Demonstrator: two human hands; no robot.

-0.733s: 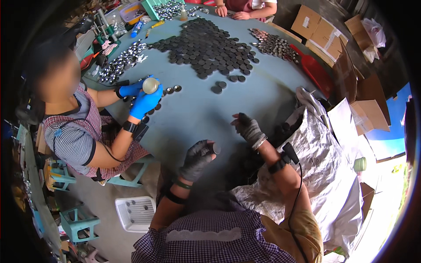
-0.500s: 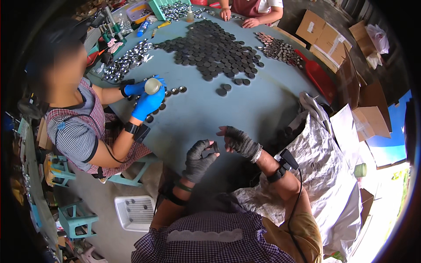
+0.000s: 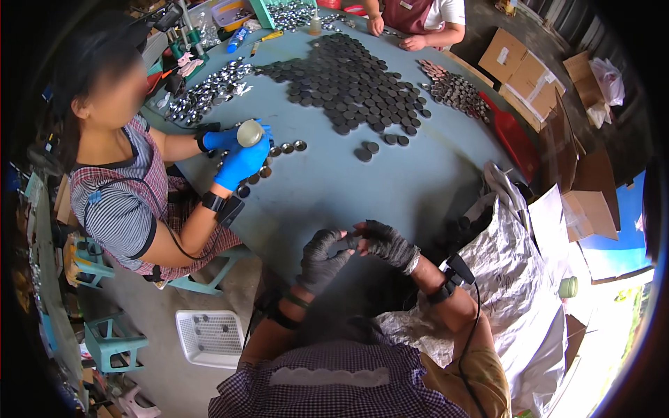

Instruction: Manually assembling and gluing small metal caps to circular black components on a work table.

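Grey-blue, the broad table (image 3: 306, 188) carries a spread of black discs (image 3: 355, 87) toward its far side, with a crumpled silvery sack (image 3: 509, 279) at its right. At the near edge, the gloved left hand (image 3: 322, 261) pinches a single dark disc (image 3: 345, 244) between thumb and fingertips, while the gloved right hand (image 3: 387, 244) curls its fingers just beside it, whether gripping too I cannot tell.

Spread across a blue-grey table (image 3: 334, 177), mid-frame

Bears dark discs (image 3: 355, 76) at upper centre, shiny caps (image 3: 209, 94) at upper left, a smaller heap (image 3: 453, 90) toward upper right, a blue tube (image 3: 237, 40) and bottle (image 3: 316, 26) near the top; on the floor (image 3: 167, 299), lower left, bears a white basket (image 3: 209, 360) and green stool (image 3: 104, 352).
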